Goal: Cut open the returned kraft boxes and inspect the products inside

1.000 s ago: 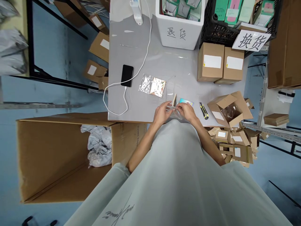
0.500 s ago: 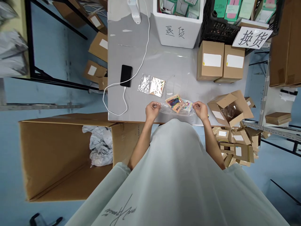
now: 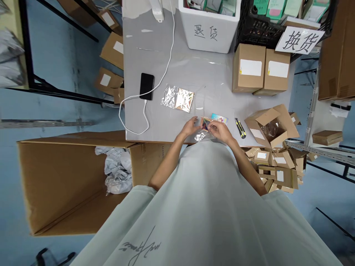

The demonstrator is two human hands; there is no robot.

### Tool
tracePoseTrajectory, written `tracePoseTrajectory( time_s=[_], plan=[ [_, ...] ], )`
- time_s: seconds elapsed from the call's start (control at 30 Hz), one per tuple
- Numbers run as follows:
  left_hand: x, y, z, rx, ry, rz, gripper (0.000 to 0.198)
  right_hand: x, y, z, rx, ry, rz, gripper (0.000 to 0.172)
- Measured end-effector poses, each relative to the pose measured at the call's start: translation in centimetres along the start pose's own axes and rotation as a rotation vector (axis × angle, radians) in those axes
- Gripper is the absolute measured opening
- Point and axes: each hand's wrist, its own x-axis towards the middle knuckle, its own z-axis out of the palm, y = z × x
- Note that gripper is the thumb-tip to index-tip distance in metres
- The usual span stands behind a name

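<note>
A small orange packet [image 3: 204, 123] with a dark, rainbow-shiny picture lies between my hands near the table's front edge. My right hand [image 3: 219, 130] is closed, its fingers pinching the packet's right side. On the other side my left hand [image 3: 190, 126] has its fingers apart, with the tips close to the packet's left edge; whether they touch it I cannot tell. Crumpled clear plastic bag [image 3: 200, 136] shows just below the packet. Behind my right hand lies a colourful card [image 3: 220, 118], partly covered. A yellow-and-black utility knife [image 3: 240, 128] lies to the right.
A shiny packet in clear wrap [image 3: 184, 100] lies ahead. Leftward is a phone [image 3: 146, 86] on a white cable. Cartons [image 3: 248, 70], a white bin [image 3: 209, 35] and a black crate [image 3: 257, 33] stand at the back. An opened carton [image 3: 270, 125] sits right; a large box [image 3: 69, 184] stands left.
My hands have come together from the bag's two ends. The orange packet and colourful card now lie apart, the bag is bunched near my body, and the utility knife has come into view.
</note>
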Motion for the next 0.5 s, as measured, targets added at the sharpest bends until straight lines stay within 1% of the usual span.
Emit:
tracePoseTrajectory(
  time_s=[0.1,0.17,0.23,0.3,0.37,0.47,0.5],
  plan=[
    [0.2,0.9,0.0,-0.124,-0.011,0.130,0.048,-0.7,0.4,-1.2,0.147,0.008,0.013,0.021],
    [-0.2,1.5,-0.2,-0.151,-0.008,0.153,0.043,-1.2,1.0,-2.1,0.191,0.004,0.041,0.022],
    [-0.9,2.0,-0.3,-0.128,0.016,0.152,0.040,-1.6,1.7,-2.9,0.201,-0.025,0.086,0.030],
    [-1.8,2.7,-0.5,-0.063,0.039,0.160,0.033,-2.0,1.9,-3.4,0.194,-0.077,0.126,0.045],
    [-2.6,3.6,-0.6,0.026,0.063,0.172,0.027,-2.1,1.4,-3.6,0.184,-0.137,0.120,0.067],
    [-3.5,5.0,-0.8,0.174,0.104,0.154,0.024,-2.0,-0.6,-3.5,0.156,-0.235,0.046,0.100],
    [-3.8,5.4,-0.9,0.220,0.121,0.136,0.024,-1.8,-1.5,-3.2,0.114,-0.240,0.040,0.106]
  ],
)
